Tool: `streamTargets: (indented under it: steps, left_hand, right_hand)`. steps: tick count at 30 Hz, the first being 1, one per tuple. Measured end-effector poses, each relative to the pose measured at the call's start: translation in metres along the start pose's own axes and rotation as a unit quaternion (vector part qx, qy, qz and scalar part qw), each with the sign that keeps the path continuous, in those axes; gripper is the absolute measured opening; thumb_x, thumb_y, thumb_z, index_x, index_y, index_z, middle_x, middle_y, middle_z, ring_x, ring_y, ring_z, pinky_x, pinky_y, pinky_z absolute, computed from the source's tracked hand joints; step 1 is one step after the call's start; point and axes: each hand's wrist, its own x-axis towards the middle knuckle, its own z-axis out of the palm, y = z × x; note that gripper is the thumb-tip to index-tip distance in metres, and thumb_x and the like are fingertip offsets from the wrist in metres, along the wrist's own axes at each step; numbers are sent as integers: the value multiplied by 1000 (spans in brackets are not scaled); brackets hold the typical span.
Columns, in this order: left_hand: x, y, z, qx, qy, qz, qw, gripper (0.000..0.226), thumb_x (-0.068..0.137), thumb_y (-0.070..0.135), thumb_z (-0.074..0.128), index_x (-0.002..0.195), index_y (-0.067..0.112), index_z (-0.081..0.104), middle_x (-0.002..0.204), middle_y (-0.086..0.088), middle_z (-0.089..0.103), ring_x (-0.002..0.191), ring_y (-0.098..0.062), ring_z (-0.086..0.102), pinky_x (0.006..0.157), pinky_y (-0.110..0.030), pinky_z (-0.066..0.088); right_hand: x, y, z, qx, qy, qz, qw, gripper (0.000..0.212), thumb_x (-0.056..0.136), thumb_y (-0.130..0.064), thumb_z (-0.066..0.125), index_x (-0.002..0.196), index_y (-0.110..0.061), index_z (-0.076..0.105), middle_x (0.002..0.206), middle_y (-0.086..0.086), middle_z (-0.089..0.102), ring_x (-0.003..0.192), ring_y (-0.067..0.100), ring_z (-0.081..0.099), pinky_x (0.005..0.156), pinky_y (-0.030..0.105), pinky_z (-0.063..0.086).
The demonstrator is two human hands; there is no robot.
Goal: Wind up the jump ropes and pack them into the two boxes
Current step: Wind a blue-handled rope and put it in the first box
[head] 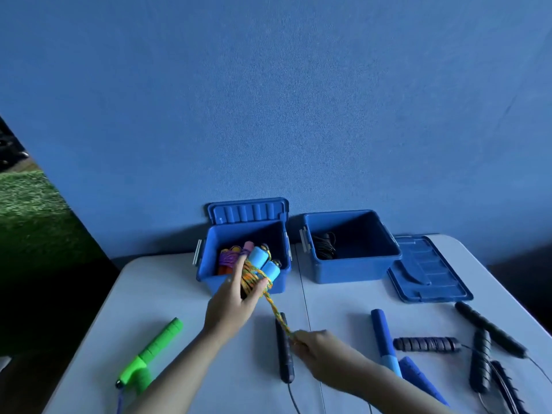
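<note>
Left hand grips the coiled rope over the left box; right hand, at five o'clock, pinches its taut tail.

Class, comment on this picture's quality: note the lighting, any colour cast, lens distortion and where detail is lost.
Head view: dim light with a strong blue cast over the table; the wide lens bows the table's edges; the right box interior is so dark its black contents barely show; the left hand and the orange rope look slightly soft; no glare.
</note>
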Motion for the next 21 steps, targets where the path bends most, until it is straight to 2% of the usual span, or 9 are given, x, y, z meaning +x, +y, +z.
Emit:
streamTargets:
  steps: [3,5,7,9,11,14,16,18,21]
  left_hand:
    - [-7,-13,6,120,-27,40,992,80,77,81,31,147,44,18,112,2,58,99,-24,62,74,-34,49]
    - [-16,-21,12,150,-47,73,985,85,72,83,21,148,44,18,105,2,57,95,-23,62,72,-33,48]
    - [-27,-27,21,156,-71,142,975,80,77,81,25,147,44,16,99,2,59,88,-20,64,66,-32,49]
    - [-40,-27,28,150,-96,215,960,73,83,71,35,146,45,9,95,1,61,79,-22,64,61,-32,50]
    - [-51,-24,31,129,-121,263,949,77,83,59,46,146,45,4,97,1,61,81,-22,62,64,-32,52]
    - [-63,-12,27,50,-145,284,946,78,83,46,53,148,41,11,101,4,61,86,-18,59,68,-30,51]
    - [-67,-6,23,11,-150,290,945,70,86,48,51,147,39,16,102,5,61,86,-15,59,68,-30,50]
    - [-68,-4,20,0,-147,289,946,69,86,61,48,145,39,19,105,6,62,89,-12,59,72,-31,51]
    - [-69,-1,18,-12,-154,280,948,79,78,74,51,145,47,17,114,10,62,96,-7,59,80,-32,50]
  right_hand:
    - [-9,-12,-14,-69,-5,-49,996,15,92,-30,39,80,-21,42,92,5,57,78,29,50,70,37,44]
    - [-9,-18,-27,-85,25,-79,993,16,91,-26,41,85,-16,52,93,3,58,84,28,55,69,36,44]
    - [-5,-20,-40,-97,59,-84,990,21,92,-30,44,93,-18,62,96,2,60,87,25,57,70,35,46]
    - [3,-18,-52,-100,84,-88,988,23,92,-33,48,96,-20,66,96,1,61,88,22,58,73,35,49]
    - [10,-14,-59,-82,99,-108,986,20,90,-30,54,95,-18,70,94,1,61,86,20,58,75,35,48]
    - [21,-3,-66,-25,119,-118,985,12,84,-24,66,89,-17,73,86,-3,55,75,12,56,73,32,49]
    - [26,7,-68,8,121,-120,985,10,80,-25,72,88,-20,75,84,-7,53,72,4,52,70,23,47]
    - [29,15,-68,25,114,-130,985,10,79,-28,73,89,-27,75,87,-10,51,76,-3,50,70,7,37]
    - [31,21,-68,29,98,-133,986,13,82,-30,69,94,-30,75,88,-19,47,83,-8,47,72,1,32]
